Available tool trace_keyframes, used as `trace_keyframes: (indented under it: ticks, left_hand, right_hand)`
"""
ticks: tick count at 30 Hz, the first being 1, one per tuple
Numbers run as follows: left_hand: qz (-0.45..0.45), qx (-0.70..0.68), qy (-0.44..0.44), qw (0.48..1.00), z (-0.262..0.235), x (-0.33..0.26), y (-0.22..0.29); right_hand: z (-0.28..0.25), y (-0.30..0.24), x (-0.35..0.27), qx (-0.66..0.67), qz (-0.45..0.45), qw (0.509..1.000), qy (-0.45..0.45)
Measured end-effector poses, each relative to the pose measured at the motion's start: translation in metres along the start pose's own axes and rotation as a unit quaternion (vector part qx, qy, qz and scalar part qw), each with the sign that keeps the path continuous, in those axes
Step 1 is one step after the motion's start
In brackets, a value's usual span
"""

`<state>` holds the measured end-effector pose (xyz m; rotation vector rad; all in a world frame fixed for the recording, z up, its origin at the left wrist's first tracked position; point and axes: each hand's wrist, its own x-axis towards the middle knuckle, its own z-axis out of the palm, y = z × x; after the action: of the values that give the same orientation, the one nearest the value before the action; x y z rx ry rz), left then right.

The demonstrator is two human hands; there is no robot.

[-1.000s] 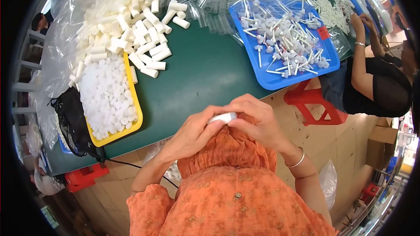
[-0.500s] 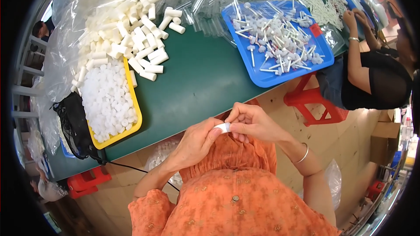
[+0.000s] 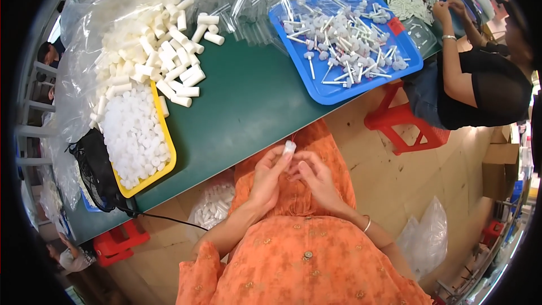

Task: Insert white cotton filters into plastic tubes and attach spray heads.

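Note:
My left hand [image 3: 266, 178] is closed around a short white cylinder [image 3: 289, 148], its thumb and fingers pinching the lower part. The cylinder's upper end points up, away from me, over my lap just off the table edge. Close beside it on the right, my right hand [image 3: 320, 183] has loosely bent fingers set apart, with nothing visible in them. Its fingertips lie close to the left fingers; I cannot tell whether they touch. A thin red strand shows near the top of the cylinder.
On the green table [image 3: 237, 101], a yellow tray [image 3: 165, 126] holds small white plugs [image 3: 135, 141] beside a pile of cream cylinders [image 3: 180, 62]. A blue tray [image 3: 317, 87] carries white sticks with pale heads. Clear plastic tubes [image 3: 248, 0] lie behind. A co-worker [image 3: 480, 87] sits at right.
My right hand has come off the cylinder and drawn back toward me. The left hand has turned the cylinder from lying sideways to pointing away from me. The whole view has shifted slightly.

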<state>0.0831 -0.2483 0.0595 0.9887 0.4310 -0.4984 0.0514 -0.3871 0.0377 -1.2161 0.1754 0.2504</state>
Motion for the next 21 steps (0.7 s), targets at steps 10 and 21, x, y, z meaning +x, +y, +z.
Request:
trace_keyframes:
  ticks: [10,21]
  left_hand:
    - [-0.027,-0.026,0.025,0.999,0.009,0.009,0.003]
    - [-0.142,-0.028,-0.08,0.986,-0.013,0.011,0.017]
  right_hand:
    - [0.034,-0.002,0.019,0.202,0.085,0.975,0.033]
    - [0.038,-0.002,0.018,0.36,0.16,0.918,0.042]
